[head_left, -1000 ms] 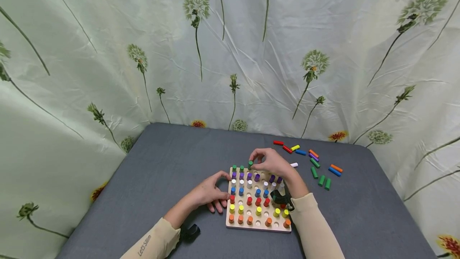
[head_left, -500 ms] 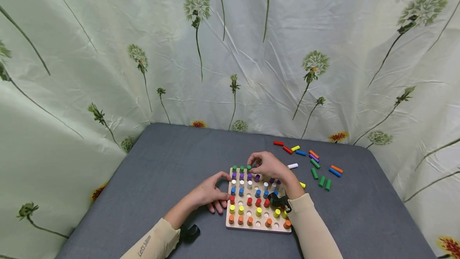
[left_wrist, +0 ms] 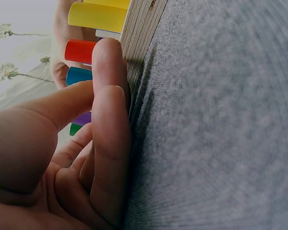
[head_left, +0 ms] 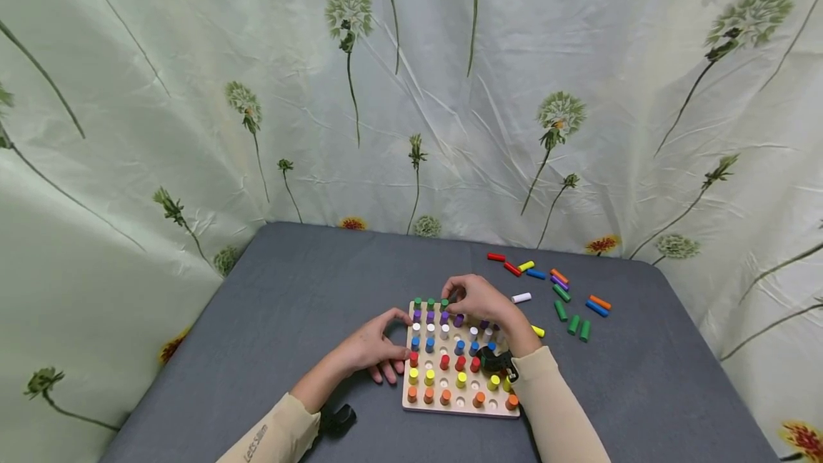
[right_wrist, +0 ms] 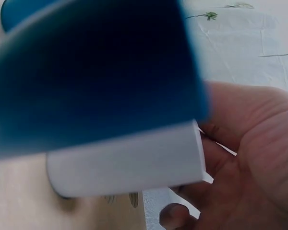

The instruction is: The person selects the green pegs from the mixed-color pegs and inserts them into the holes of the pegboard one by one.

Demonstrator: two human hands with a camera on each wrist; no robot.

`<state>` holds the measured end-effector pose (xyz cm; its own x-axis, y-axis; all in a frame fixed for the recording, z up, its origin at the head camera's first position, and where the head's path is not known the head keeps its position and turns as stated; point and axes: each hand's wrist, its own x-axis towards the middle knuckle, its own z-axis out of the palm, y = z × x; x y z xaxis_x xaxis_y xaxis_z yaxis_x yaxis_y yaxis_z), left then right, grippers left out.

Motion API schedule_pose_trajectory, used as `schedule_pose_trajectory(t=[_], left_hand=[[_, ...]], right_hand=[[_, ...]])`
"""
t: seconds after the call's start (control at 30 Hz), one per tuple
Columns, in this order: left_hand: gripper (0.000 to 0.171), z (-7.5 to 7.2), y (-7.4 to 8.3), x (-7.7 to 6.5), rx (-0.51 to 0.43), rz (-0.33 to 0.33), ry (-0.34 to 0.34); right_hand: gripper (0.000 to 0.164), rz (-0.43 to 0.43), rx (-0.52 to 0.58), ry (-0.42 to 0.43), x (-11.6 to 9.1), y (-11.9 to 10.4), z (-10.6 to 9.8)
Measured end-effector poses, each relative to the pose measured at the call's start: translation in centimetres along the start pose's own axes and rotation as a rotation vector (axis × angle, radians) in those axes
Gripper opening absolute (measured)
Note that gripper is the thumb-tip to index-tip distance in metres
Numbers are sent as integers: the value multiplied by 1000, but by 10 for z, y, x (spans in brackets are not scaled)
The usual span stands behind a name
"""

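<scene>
A wooden pegboard (head_left: 444, 409) bears rows of coloured pegs: orange, yellow, red, blue, white, purple and green from front to back. At its back row my right hand (head_left: 482, 300) pinches a green peg (head_left: 444, 304), which stands in line with two other green pegs (head_left: 424, 304). My left hand (head_left: 371, 346) rests against the board's left side, thumb near the red peg (head_left: 414, 359). The left wrist view shows fingers (left_wrist: 110, 115) lying along the board's edge (left_wrist: 141, 28). A blurred blue peg (right_wrist: 96, 86) and a white peg (right_wrist: 127, 163) cover much of the right wrist view.
On the grey table (head_left: 308, 270) right of the board lie loose pegs: several green ones (head_left: 572, 324), a white peg (head_left: 521, 298), a yellow peg (head_left: 538, 331), red pegs (head_left: 496, 257), and blue, orange and purple ones. A flowered curtain (head_left: 386, 163) stands behind.
My right hand has lowered the green peg into the third spot of the back row, where it now sits level with its neighbours. The left hand stays in place.
</scene>
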<state>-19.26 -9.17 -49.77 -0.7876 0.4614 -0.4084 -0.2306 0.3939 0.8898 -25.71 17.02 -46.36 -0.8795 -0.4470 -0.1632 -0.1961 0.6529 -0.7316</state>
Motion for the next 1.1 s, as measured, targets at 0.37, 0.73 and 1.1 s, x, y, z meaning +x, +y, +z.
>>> schedule_pose_trajectory(t=[0.37,0.73,1.1], left_hand=[[49,1,-1,-1,8,0,4],[49,2,1,-2,13,-1,0],[49,1,-1,0,22,-2,9]], right_hand=[[14,-22,5,-5,-1,1,1],[18,-63,44,7,-9,-5,-7],[19,-119,133,195,-27,-3,-39]])
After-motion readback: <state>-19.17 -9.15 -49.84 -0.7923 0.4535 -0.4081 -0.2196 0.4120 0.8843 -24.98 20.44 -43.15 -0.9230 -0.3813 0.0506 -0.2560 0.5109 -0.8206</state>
